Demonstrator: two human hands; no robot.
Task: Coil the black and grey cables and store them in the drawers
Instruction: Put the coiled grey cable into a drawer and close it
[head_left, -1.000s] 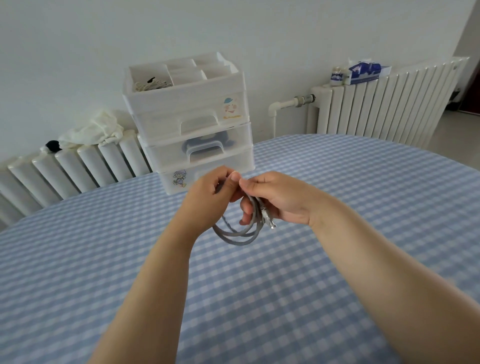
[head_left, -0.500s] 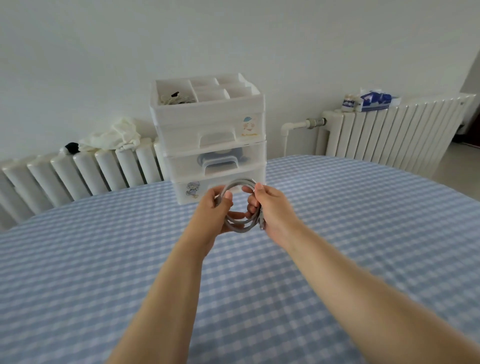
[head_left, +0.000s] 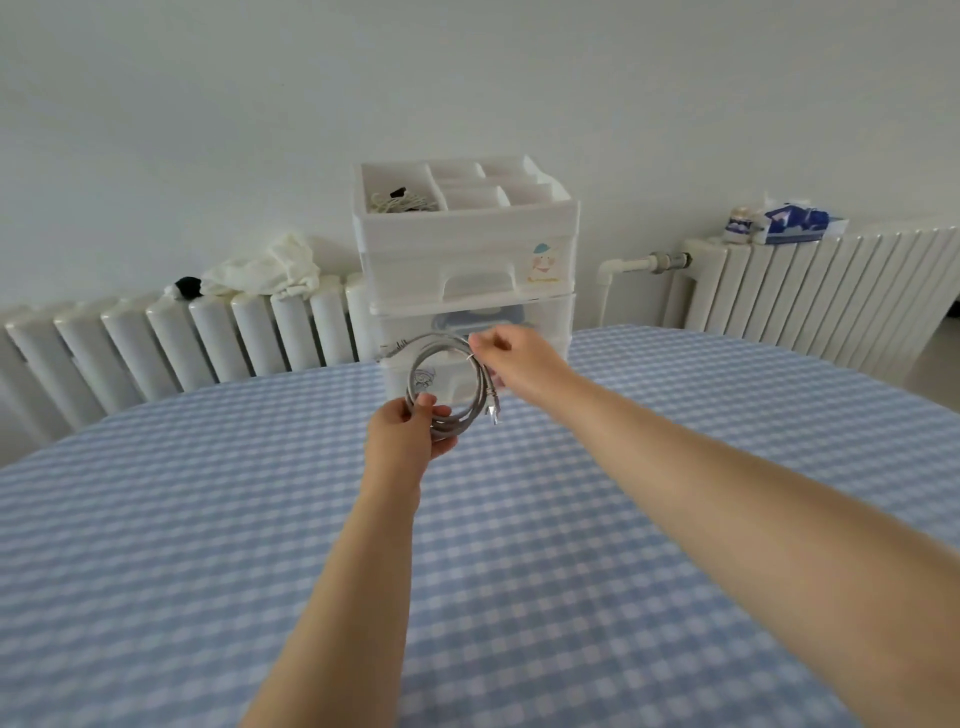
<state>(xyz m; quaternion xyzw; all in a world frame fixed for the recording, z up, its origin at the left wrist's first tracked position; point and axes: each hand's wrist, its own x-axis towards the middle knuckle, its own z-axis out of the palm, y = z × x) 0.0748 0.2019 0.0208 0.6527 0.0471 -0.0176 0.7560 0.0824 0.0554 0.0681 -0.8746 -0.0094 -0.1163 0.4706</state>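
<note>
The grey cable (head_left: 448, 387) is wound into a round coil of several loops and held upright in the air, directly in front of the drawer unit (head_left: 465, 275). The plane of the coil faces the person. One plug end hangs free at the lower right of the loop; the other end sticks out at the upper left.

The left hand (head_left: 408, 434) grips the lower left arc of the coil, with the thumb on the near side and the fingers curled behind. The right hand (head_left: 511, 358) pinches the upper right arc, where a thin pale tie appears to cross the strands. That hand is blurred, so the exact finger placement cannot be confirmed.

Judgement: coiling of this cable looks complete, and stowing remains. All three drawer fronts appear closed. The right hand lies just beside the middle drawer handle (head_left: 475, 319) and is the nearer one to pull it. The left hand already carries the coil from below and could hold it alone. Once laid flat, the coil's width runs along the drawer's length.

No black cable can be identified with certainty; a small tangle lies in the top tray compartment (head_left: 402, 200).

The unit stands at the far edge of the checked tablecloth (head_left: 208, 519), against the radiator (head_left: 182, 343).
</note>
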